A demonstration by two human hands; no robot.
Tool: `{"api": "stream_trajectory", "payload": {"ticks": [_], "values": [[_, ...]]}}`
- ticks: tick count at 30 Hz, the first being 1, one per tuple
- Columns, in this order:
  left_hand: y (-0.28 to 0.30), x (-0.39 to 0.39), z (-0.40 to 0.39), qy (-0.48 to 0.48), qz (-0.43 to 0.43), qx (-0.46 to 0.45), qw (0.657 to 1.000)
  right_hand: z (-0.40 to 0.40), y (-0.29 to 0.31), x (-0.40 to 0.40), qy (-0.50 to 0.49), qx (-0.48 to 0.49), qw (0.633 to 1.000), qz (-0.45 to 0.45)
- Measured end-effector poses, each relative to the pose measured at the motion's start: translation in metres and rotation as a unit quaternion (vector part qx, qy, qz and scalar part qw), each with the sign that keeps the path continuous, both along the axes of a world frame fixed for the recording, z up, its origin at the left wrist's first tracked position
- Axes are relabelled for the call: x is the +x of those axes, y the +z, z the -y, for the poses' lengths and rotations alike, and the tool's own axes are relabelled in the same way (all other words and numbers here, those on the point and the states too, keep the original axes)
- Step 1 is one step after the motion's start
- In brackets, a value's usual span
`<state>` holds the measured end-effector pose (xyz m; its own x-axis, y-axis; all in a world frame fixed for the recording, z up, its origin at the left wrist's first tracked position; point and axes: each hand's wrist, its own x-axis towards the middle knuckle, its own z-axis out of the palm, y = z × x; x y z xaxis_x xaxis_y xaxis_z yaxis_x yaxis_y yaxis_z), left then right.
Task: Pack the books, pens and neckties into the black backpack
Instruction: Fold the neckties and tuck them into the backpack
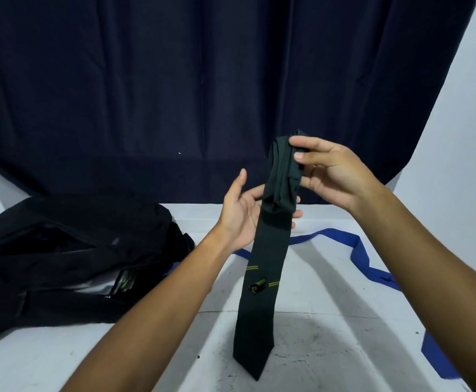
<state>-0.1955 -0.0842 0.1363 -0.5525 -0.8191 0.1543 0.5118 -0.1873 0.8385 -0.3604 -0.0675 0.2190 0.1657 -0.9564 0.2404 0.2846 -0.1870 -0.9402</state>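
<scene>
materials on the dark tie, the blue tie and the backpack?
Dark green tie: woven fabric, matte; it drapes limp and bunches into soft folds at the right hand; the yellow stripes and crest look stitched.
Blue tie: fabric too, probably smoother; it lies in twisted loops on the table.
Black backpack: likely synthetic cloth, matte; it slumps and creases.

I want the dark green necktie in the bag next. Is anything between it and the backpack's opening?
Nothing visible: the dark green necktie hangs from the right hand, and only bare table lies toward the black backpack.
</scene>
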Motion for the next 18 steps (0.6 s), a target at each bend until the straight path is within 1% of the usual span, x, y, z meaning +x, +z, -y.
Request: {"api": "stream_trajectory", "payload": {"ticks": [4,7,10,12,15,18], "values": [[-0.007,0.001,-0.001,0.004,0.004,0.022,1.000,0.000,-0.011,-0.001,-0.044,-0.015,0.996,-0.080],[-0.008,-0.002,-0.006,0.025,0.024,0.023,0.999,0.000,-0.019,0.005,-0.092,-0.047,0.988,-0.113],[-0.005,-0.007,-0.014,0.060,0.056,0.011,0.997,0.000,-0.029,0.013,-0.148,-0.088,0.972,-0.159],[-0.003,-0.012,-0.017,0.089,0.080,-0.013,0.993,0.000,-0.035,0.016,-0.172,-0.105,0.962,-0.183],[-0.005,-0.013,-0.019,0.119,0.112,-0.035,0.986,0.000,-0.040,0.017,-0.181,-0.113,0.956,-0.201],[-0.010,-0.012,-0.020,0.125,0.106,-0.016,0.986,0.001,-0.040,0.015,-0.155,-0.108,0.959,-0.212]]}}
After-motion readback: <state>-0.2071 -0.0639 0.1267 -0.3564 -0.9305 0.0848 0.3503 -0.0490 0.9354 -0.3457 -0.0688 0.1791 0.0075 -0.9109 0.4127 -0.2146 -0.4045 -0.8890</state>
